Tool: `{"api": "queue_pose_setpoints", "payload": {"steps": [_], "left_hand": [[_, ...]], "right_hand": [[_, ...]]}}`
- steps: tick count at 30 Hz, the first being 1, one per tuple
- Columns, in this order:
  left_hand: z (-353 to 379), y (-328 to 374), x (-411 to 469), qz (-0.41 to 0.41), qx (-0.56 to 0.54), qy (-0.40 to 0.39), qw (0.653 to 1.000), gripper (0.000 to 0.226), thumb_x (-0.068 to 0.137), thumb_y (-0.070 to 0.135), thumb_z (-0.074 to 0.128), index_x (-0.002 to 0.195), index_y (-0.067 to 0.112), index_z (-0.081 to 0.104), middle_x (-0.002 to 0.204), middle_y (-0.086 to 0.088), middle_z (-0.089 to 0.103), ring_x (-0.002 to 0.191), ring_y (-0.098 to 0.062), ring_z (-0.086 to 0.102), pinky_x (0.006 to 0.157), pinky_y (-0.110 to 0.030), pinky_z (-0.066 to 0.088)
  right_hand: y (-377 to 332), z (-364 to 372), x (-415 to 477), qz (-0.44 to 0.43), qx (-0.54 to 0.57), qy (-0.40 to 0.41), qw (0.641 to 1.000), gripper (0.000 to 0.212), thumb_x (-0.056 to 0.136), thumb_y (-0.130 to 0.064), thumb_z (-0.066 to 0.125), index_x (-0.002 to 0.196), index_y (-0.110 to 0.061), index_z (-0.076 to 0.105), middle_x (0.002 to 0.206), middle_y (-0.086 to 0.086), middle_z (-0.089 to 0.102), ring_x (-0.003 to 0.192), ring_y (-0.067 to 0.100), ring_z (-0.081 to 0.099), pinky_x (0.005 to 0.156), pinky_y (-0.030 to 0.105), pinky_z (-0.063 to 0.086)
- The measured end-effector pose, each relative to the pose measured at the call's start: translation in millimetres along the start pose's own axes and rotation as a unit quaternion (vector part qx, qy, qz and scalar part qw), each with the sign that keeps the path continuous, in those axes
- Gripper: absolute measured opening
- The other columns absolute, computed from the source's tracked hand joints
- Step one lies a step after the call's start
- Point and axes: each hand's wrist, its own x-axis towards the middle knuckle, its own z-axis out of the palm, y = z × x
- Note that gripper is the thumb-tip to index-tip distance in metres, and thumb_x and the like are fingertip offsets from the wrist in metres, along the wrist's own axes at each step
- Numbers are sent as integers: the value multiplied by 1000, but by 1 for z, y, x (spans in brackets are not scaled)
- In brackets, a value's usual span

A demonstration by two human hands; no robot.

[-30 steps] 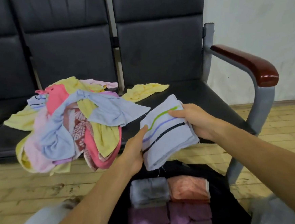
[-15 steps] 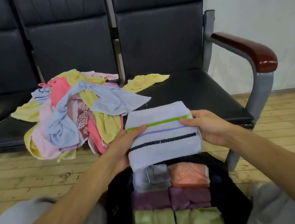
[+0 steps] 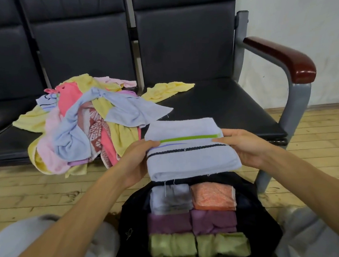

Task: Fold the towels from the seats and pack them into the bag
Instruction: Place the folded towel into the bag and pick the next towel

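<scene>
The folded pale-blue striped towel [image 3: 190, 149] lay lengthwise left-to-right above the open black bag [image 3: 258, 212], grasped endwise between left hand [image 3: 135, 162] and right hand [image 3: 245, 147].

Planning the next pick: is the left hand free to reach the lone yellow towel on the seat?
Probably not yet: the left hand grips the folded striped towel. The yellow towel itself lies uncovered, nothing across the path.

Folded lavender striped towel [image 3: 191, 155] held flat above open black bag [image 3: 258, 212] packed with six folded towels [image 3: 194, 221]; unfolded colourful towel pile [image 3: 83, 123] on black seats [image 3: 223, 107].
</scene>
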Motion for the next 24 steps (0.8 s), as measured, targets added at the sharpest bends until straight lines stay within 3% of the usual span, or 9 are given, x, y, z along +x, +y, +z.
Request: {"api": "queue_pose_setpoints", "payload": {"steps": [4,8,10,12,15,17,21,22,24], "left_hand": [[-3,-3,4,36,-35,-52,997,37,94,10,54,128,23,59,122,-5,68,111,-26,64,84,-38,56],[-6,-7,12,48,-44,-58,996,42,96,5,48,129,29,57,129,-7,64,120,-34,56,88,-44,47],[-7,-8,12,22,-46,-56,997,34,94,10,48,124,16,62,127,-16,63,111,-38,57,90,-46,46],[-6,-7,10,-10,-56,-54,997,37,80,20,55,111,5,67,112,-18,62,91,-31,59,73,-38,49],[-6,-5,13,-34,-75,-54,995,34,75,34,57,97,9,61,92,-12,51,76,-25,50,64,-35,40],[-7,-6,15,-40,-57,-53,996,36,81,46,62,86,11,60,83,-9,54,75,-24,53,66,-35,42],[-3,-10,15,4,41,-71,997,14,76,12,74,78,19,63,86,-3,61,77,-18,59,63,-28,46],[-3,-13,15,16,59,-59,996,21,78,1,72,86,19,64,94,-4,62,81,-18,61,64,-29,49],[-3,-18,16,28,66,-33,997,44,77,-10,69,110,20,64,110,-6,63,93,-20,65,72,-35,55]], "right_hand": [[-1,1,2,-24,21,-20,999,39,92,-3,59,129,-15,62,121,10,69,111,29,66,80,36,60],[-1,0,4,-32,17,49,998,30,92,4,51,117,0,67,114,15,70,103,31,67,80,38,58],[-2,0,3,-26,54,75,995,26,88,-1,42,103,7,63,105,17,66,90,32,65,69,35,57],[-2,1,2,-10,91,73,993,25,88,-12,38,91,-1,60,93,16,63,77,27,63,60,33,56],[0,-1,5,36,75,73,994,39,94,-41,51,87,-4,62,89,10,64,82,28,66,71,39,57],[3,-2,8,60,25,64,996,47,88,-53,61,76,-7,60,79,6,57,76,22,61,69,34,55],[8,2,10,63,-25,32,997,16,77,-17,76,77,-7,64,79,7,61,72,18,61,67,30,54],[9,2,11,64,-25,31,997,11,77,-6,75,81,-5,64,82,9,64,74,19,64,66,30,57],[13,2,14,76,-36,24,996,24,75,9,72,97,3,68,96,14,72,84,23,70,68,31,60]]}}
